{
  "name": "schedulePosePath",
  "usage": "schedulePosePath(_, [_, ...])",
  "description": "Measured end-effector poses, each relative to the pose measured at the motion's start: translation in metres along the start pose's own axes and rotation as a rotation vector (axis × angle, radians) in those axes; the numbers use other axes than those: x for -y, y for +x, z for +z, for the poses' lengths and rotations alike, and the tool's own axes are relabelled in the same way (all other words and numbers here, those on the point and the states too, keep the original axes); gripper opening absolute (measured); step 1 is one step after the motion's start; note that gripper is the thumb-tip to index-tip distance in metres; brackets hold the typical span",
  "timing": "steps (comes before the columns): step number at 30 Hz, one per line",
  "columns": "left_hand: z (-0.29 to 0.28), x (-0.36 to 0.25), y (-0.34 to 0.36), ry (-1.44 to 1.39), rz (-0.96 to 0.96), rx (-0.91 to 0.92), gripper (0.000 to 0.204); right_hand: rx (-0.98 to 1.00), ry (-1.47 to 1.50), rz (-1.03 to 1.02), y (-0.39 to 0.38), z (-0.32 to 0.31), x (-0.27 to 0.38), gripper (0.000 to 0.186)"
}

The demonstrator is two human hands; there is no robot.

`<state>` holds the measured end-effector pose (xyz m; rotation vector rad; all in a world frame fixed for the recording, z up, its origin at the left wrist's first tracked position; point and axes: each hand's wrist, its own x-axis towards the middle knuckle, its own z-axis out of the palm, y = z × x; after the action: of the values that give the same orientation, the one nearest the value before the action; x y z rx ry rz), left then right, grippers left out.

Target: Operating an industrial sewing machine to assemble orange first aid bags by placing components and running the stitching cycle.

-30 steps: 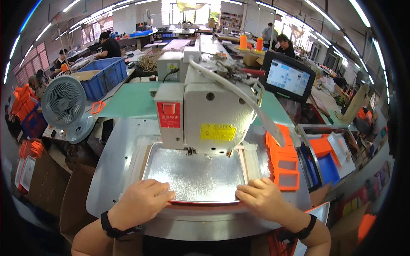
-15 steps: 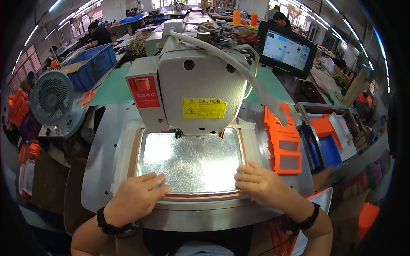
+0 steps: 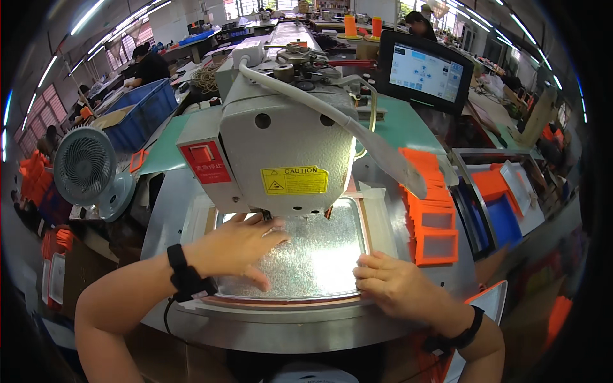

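A shiny silver rectangular sheet [image 3: 313, 262] with a raised-looking rim lies in a brown-edged frame [image 3: 369, 223] on the metal machine bed, under the head of a large grey sewing machine [image 3: 287, 143]. My left hand [image 3: 239, 246] is spread over the sheet's left part, fingers apart, its fingertips close below the machine head; whether it presses on the sheet I cannot tell. At the sheet's lower right edge, my right hand [image 3: 391, 281] has its fingers bent together over the rim. Both wrists wear black bands.
Orange frames [image 3: 436, 246] lie overlapped to the right of the bed. A control screen [image 3: 426, 71] stands behind, at right. To the left are a fan [image 3: 86, 163] and a blue crate [image 3: 140, 112]. A thick pale hose [image 3: 332, 112] crosses over the machine head.
My left hand has moved forward and right from the sheet's lower left corner, reaching across it toward the machine head. My right hand stays at the right edge, fingers more curled.
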<state>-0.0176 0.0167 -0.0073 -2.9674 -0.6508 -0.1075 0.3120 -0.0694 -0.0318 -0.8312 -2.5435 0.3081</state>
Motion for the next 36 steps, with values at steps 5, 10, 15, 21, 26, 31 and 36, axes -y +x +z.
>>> schedulePosePath(5, [0.016,0.023,0.017,-0.424,-0.13,0.327,0.117,0.005,0.03,-0.038,0.0,0.003,-0.005,0.011])
schedulePosePath(10, [-0.006,0.008,0.023,-0.527,-0.231,0.395,0.113,-0.012,0.05,-0.026,-0.003,0.004,-0.007,0.01])
schedulePosePath(15, [0.008,-0.001,0.006,-0.533,-0.177,0.344,0.096,0.03,0.113,0.017,-0.005,-0.004,-0.008,0.011])
schedulePosePath(21, [0.001,-0.027,0.016,-0.362,-0.23,0.483,0.093,0.258,0.398,0.178,0.001,-0.022,-0.036,0.021])
schedulePosePath(26, [-0.009,-0.028,0.018,-0.398,-0.261,0.514,0.093,-0.15,0.1,0.04,0.029,-0.002,-0.094,0.021])
schedulePosePath(31, [-0.007,-0.03,0.018,-0.441,-0.297,0.52,0.094,0.266,-0.035,0.241,0.05,-0.034,-0.082,0.015])
schedulePosePath(36, [-0.006,-0.033,0.021,-0.445,-0.306,0.506,0.094,-0.006,-0.129,0.049,0.039,-0.017,-0.082,0.004])
